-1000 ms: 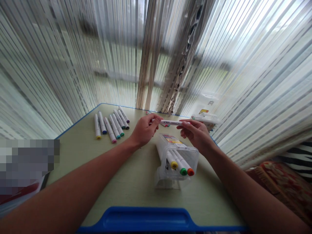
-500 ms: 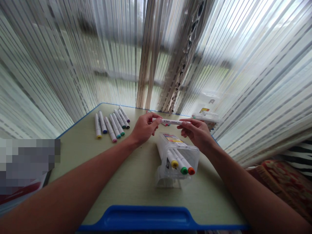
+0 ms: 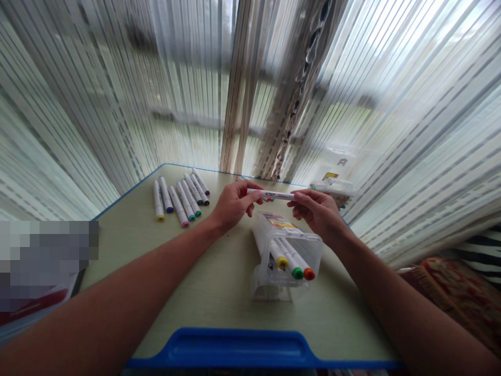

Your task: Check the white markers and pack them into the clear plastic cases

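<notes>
A white marker (image 3: pixel 278 195) is held level between my two hands, above the far part of the table. My left hand (image 3: pixel 236 202) pinches its left end, and my right hand (image 3: pixel 316 208) pinches the right end; the fingers hide both tips. Just below the marker lies a clear plastic case (image 3: pixel 260 235) with its open end toward me. Inside it are markers with a yellow end (image 3: pixel 282 262), a green end (image 3: pixel 298 273) and an orange end (image 3: pixel 309 273). To the left of my left hand, several white markers (image 3: pixel 180 203) with coloured ends lie roughly side by side.
The pale table (image 3: pixel 203 292) has a blue rim with a blue tray ledge (image 3: pixel 240 344) at the front. At the far right stands another clear case (image 3: pixel 336 189). String curtains (image 3: pixel 188 94) hang behind the table. Patterned fabric (image 3: pixel 462 292) lies at the right.
Both hands keep hold of the marker in nearly the same place. The whole view has shifted very slightly; nothing else visibly differs.
</notes>
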Motion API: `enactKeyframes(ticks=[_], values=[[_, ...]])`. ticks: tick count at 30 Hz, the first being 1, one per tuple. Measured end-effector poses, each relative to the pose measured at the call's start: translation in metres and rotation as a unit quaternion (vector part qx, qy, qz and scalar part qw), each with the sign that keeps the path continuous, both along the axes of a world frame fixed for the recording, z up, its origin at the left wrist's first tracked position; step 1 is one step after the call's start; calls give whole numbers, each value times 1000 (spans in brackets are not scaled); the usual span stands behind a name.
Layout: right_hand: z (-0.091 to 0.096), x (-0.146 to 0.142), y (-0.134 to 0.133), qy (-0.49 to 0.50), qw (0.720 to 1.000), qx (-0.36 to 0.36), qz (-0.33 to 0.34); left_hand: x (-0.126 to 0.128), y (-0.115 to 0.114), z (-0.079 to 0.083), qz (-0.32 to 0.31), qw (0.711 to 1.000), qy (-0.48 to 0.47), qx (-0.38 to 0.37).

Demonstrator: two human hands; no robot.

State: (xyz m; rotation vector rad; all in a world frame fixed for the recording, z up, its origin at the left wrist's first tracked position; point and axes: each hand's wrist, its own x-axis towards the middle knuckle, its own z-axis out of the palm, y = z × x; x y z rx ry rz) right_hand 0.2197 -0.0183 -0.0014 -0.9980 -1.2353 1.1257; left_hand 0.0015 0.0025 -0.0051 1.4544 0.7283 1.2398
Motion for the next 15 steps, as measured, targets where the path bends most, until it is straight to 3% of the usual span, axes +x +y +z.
enactKeyframes(ticks=[9,15], values=[[0,-1,-1,-10,1000,11,10,0,1,-2,22,999,15,21],[0,0,0,-4,1000,7,9,0,1,-2,3,999,16,28]])
